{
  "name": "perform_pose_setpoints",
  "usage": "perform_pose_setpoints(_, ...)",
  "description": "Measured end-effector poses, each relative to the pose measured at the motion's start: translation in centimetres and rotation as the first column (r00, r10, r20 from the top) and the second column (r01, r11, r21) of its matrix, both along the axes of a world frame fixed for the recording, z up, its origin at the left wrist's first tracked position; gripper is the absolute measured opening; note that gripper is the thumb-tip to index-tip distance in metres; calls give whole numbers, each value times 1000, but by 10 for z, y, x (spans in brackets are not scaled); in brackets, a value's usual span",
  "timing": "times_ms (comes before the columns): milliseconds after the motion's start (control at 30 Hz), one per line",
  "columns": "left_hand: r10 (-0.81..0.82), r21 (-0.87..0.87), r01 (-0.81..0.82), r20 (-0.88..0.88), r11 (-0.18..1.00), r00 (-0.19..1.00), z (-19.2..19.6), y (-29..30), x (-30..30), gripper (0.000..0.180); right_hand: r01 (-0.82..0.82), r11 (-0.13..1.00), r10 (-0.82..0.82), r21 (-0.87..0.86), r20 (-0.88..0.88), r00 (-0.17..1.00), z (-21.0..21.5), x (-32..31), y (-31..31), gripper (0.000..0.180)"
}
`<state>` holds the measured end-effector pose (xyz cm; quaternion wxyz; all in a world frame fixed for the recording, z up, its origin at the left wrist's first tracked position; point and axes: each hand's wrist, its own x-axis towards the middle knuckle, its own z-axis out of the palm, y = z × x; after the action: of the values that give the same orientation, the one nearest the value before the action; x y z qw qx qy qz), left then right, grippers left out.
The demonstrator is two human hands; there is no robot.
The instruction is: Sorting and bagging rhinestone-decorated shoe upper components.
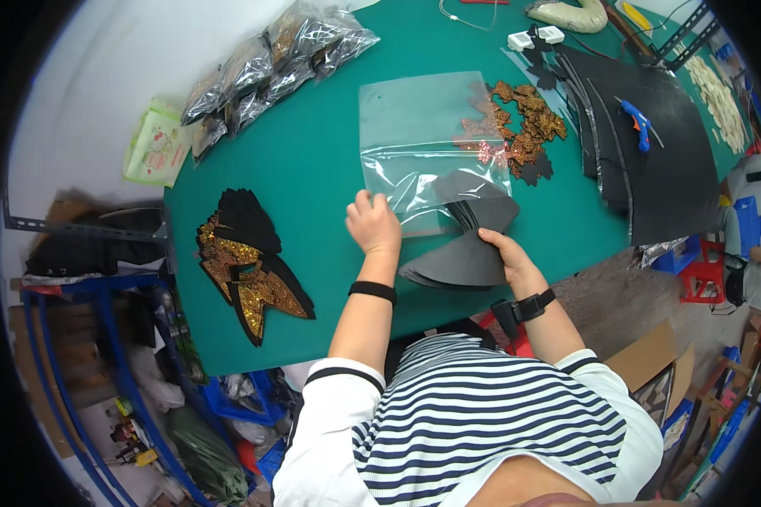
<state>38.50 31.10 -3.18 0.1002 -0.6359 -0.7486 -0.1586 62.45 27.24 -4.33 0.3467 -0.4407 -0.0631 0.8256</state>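
Observation:
A clear plastic bag (414, 114) lies flat on the green table, its open edge toward me. My left hand (374, 223) is closed at the bag's near left corner, fingers curled on the film. In my right hand (507, 253) is a fanned stack of black curved sheets (457, 262), gripped at its right edge. The stack's far end (465, 188) lies at the bag's mouth, partly behind the shiny film. Brown glitter leaf-shaped pieces (528, 127) lie right of the bag, some showing through it.
Black and gold glitter pointed pieces (249, 270) lie in a pile at the left. Filled clear bags (271, 68) stand at the far left beside a green printed pouch (156, 144). Large black sheets (676, 169) carry a blue glue gun (638, 124) at the right.

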Motion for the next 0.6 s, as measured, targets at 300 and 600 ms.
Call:
perform_pose_setpoints(300, 414, -231, -350, 625, 908, 662, -28, -18, -20, 18, 32, 999, -31, 10, -136, 990, 22, -17, 8, 31)
perform_pose_setpoints(600, 169, -179, -77, 978, 981, -124, 14, -77, 1, 14, 32, 999, -32, 15, -13, 999, 6, -11, 16, 29)
